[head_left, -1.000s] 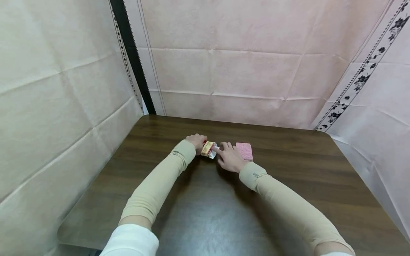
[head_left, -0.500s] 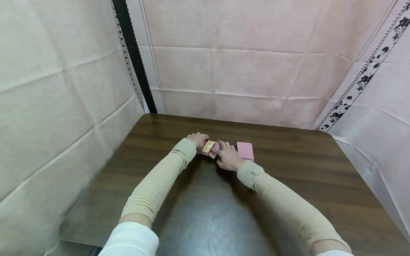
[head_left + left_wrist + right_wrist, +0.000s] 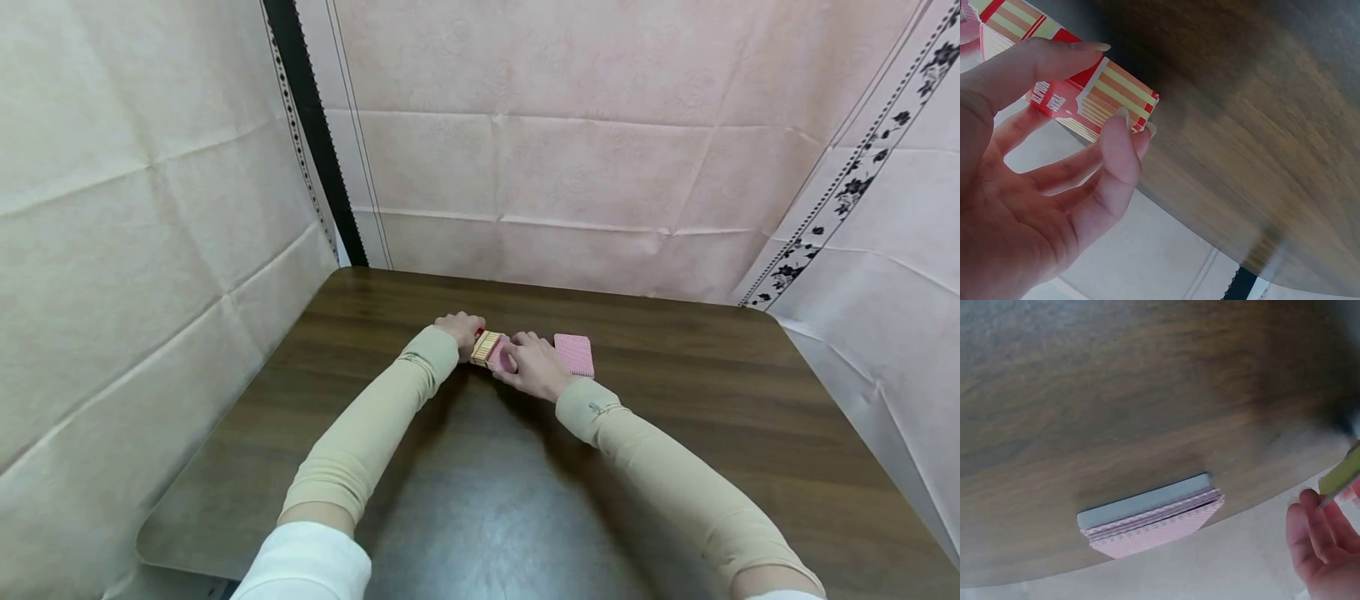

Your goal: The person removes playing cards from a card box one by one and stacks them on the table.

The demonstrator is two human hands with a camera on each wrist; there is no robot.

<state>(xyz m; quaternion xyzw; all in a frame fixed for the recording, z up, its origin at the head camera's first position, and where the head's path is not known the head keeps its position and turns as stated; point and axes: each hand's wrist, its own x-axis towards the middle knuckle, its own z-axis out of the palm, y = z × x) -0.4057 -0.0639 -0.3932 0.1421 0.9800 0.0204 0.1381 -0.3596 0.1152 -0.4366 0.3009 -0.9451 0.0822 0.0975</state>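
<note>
My left hand (image 3: 1054, 206) grips a red and yellow striped card box (image 3: 1075, 84) by its sides, thumb on one face and fingers opposite. In the head view the box (image 3: 485, 347) lies at the far middle of the table. Pink-patterned playing cards (image 3: 504, 355) show at its right end, where my right hand (image 3: 538, 367) pinches them between thumb and fingers. The right wrist view catches only part of my right hand (image 3: 1325, 544) at the lower right edge, against a yellow-green piece (image 3: 1341, 475). The cards' far ends are hidden.
A pink-backed stack of cards (image 3: 573, 355) lies just right of my right hand; the right wrist view shows its layered edges. The brown wooden table (image 3: 675, 383) ends behind it at pale hanging cloths (image 3: 562, 183).
My right fingers have shifted and curled at the box's end. Pink cards now show where a white flap was visible. My left hand and the separate stack have stayed nearly in place.
</note>
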